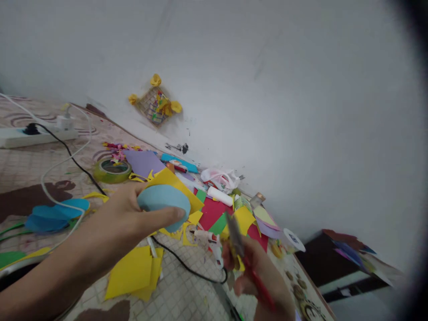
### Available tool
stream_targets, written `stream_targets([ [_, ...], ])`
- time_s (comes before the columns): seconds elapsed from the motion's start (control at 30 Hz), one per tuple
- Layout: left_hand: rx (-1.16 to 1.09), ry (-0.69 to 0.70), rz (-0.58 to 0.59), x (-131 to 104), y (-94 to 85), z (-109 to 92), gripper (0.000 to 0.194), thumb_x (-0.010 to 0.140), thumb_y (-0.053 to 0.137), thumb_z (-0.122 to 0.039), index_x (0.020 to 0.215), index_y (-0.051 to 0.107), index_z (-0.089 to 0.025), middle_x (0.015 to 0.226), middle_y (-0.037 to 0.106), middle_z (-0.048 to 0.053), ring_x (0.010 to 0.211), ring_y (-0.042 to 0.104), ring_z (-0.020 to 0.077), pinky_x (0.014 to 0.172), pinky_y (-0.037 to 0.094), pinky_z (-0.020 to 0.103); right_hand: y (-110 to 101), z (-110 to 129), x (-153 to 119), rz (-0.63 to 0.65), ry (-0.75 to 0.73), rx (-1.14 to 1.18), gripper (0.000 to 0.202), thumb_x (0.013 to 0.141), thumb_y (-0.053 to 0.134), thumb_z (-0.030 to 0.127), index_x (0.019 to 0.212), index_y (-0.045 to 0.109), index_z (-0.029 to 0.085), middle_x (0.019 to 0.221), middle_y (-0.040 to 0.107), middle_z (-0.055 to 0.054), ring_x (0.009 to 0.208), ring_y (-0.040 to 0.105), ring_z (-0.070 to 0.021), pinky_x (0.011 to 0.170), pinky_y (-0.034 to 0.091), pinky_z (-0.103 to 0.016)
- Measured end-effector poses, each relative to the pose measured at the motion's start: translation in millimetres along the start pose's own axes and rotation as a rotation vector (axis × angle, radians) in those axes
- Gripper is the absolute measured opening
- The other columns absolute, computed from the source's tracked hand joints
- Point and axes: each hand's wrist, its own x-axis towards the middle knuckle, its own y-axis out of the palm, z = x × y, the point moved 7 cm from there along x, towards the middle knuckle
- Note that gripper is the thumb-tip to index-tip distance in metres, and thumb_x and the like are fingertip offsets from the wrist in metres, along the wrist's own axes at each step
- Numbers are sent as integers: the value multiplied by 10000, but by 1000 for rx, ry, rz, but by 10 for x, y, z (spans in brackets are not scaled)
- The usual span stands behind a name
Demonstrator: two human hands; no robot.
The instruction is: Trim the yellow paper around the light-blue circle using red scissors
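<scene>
My left hand (129, 218) is closed on a light blue paper circle (163, 196), with the thumb pressed across its face. Behind the circle, in the same grip, is a yellow paper sheet (194, 198) whose corners stick out past it. Lower right, my right hand (261, 276) is wrapped round a pair of scissors (236, 236) with red handles, blades tilted up and blurred. The blades are apart from the paper. Between the hands, a white glue gun (214, 247) lies on the table, and yellow sheets (133, 272) lie below my left hand.
A tape roll (113, 170), blue paper circles (55, 216), a purple sheet (145, 162) and a red sheet (214, 214) lie about the table. A power strip (36, 135) with cables is at left. Against the wall hangs a woven decoration (155, 104). A utility knife (224, 301) lies in front.
</scene>
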Motion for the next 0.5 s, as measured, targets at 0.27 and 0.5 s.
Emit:
stream_targets([
  [0.27,326,-63,418,-112,663,223,224,819,642,-349,661,538,-229,610,476,-76,559,390,127,500,308,246,412,153,105,-147,-12,130,316,839,849,459,949,605,293,936,656,-14,843,648,-230,784,565,-367],
  [0.5,271,-82,480,-78,698,297,161,798,660,-292,675,583,-223,648,511,-67,622,437,140,590,360,252,434,57,119,-188,25,128,235,848,785,332,934,577,265,829,553,28,670,539,-164,634,505,-305],
])
